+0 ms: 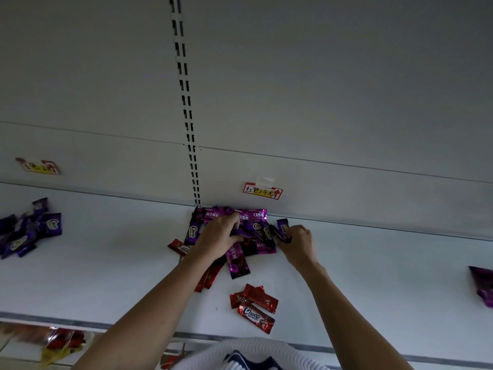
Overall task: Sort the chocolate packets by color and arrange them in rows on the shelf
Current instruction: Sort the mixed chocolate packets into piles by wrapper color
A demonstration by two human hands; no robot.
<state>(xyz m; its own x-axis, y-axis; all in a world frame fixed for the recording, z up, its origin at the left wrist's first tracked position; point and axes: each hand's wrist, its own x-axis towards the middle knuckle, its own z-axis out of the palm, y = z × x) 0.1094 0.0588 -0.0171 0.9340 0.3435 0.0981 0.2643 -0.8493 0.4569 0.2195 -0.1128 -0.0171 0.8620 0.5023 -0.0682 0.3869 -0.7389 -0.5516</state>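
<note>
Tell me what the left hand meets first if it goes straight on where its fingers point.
Most likely the magenta KISS packets just ahead of the left hand, lying along the back wall; depth is unclear.

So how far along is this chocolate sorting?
Partly done. A blue-purple pile sits apart at left, a few red packets lie near the front edge, and purple ones at far right. Now the left hand grips packets in the mixed pile while the right hand pinches dark packets. Remaining: that heap, and no rows show yet.
</note>
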